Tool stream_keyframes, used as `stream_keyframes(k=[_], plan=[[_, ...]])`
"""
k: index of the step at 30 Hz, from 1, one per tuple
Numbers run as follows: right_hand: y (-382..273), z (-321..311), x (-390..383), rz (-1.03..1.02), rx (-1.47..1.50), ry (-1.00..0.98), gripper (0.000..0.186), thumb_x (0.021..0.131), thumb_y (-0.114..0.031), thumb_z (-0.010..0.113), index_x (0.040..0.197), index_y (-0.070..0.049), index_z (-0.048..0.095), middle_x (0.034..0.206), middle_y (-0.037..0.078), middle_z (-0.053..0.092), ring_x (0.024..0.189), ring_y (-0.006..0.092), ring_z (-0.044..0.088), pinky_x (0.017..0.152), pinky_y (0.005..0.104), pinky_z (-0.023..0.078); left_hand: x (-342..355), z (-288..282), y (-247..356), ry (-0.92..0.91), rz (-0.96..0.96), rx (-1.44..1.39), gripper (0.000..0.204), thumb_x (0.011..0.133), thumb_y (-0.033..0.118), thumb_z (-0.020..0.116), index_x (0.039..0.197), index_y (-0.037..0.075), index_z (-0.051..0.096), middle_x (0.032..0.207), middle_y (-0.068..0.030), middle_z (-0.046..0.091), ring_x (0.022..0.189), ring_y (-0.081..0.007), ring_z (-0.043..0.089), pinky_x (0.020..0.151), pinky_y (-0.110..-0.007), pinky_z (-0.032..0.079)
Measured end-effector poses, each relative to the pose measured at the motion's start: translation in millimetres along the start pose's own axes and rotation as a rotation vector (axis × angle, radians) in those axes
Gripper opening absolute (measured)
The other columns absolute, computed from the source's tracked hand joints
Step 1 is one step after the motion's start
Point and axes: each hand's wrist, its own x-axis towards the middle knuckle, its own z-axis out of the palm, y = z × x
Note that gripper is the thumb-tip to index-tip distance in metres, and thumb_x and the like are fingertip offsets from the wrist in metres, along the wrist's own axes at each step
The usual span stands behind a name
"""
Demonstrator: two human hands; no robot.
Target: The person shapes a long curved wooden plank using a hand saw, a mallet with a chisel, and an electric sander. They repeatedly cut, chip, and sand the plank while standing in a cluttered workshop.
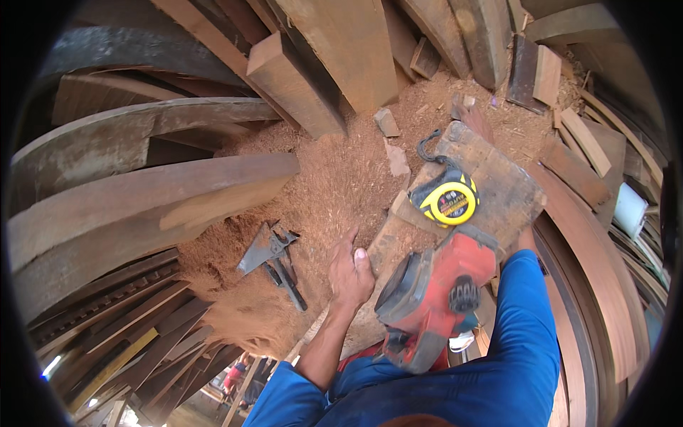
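My left hand (351,276) rests over the sawdust with its fingers stretched out and thumb apart, holding nothing. Just right of it lies a red and black power tool that looks like an electric planer (445,285), against a worn wooden board (509,178). On this board sits a yellow and black tape measure (449,203) with a dark wrist strap. My right hand (523,240) reaches to the board's right edge; its fingers are hidden. Left of my left hand, a grey metal tool with a flat triangular blade (262,245) lies in the sawdust.
Thick curved timbers (156,192) crowd the left. Upright beams (341,50) stand at the far side. A long curved plank (597,270) runs along the right, near wood offcuts (587,142). What looks like a bare foot (477,119) shows beyond the board. Reddish sawdust (320,171) covers the ground.
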Motion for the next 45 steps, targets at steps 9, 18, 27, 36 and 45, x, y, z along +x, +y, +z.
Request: stream_keyframes(k=[9,18,27,36,45], plan=[[-17,39,89,-0.02,0.081,-0.14,0.069,0.092,-0.01,0.058,0.153,-0.031,0.033,0.142,0.016,0.046,0.123,0.0363,0.053,0.102,0.0483,0.047,7,0,3,-0.06,-0.027,-0.003,0.06,0.1,0.041,0.032,0.128,-0.007,0.055,0.126,-0.0278,0.06,0.122,-0.0445,0.055,0.114,-0.059,0.026],[-34,47,129,0.011,-0.095,-0.21,0.11,0.071,0.018,0.067,0.156,-0.038,0.024,0.15,0.013,0.041,0.126,0.0361,0.052,0.102,0.045,0.052,7,0,6,-0.098,-0.053,0.089,0.072,0.1,0.051,0.023,0.124,-0.007,0.06,0.126,-0.0273,0.062,0.124,-0.0433,0.054,0.114,-0.059,0.023],[-37,36,127,0.054,-0.149,-0.201,0.054,0.095,-0.016,0.055,0.146,-0.031,0.044,0.127,0.012,0.06,0.115,0.0348,0.06,0.089,0.0445,0.055,2,-2,2,-0.108,-0.014,0.133,0.071,0.101,0.048,0.022,0.124,-0.007,0.06,0.125,-0.0269,0.062,0.123,-0.0426,0.056,0.115,-0.059,0.022],[51,100,100,0.232,0.368,0.227,0.042,0.09,-0.025,0.067,0.126,-0.007,0.056,0.106,0.015,0.069,0.092,0.0288,0.068,0.08,0.0408,0.052,4,0,7,-0.092,0.026,0.135,0.067,0.101,0.044,0.021,0.124,-0.006,0.059,0.125,-0.0262,0.062,0.122,-0.0434,0.056,0.115,-0.059,0.023],[41,-3,-58,0.466,0.732,0.257,0.046,0.088,-0.019,0.067,0.127,0.005,0.058,0.094,0.013,0.068,0.077,0.0169,0.06,0.073,0.0315,0.049,8,-1,14,-0.095,0.033,0.136,0.052,0.1,0.031,0.026,0.121,-0.002,0.061,0.114,-0.026,0.066,0.112,-0.0446,0.059,0.109,-0.059,0.032]])
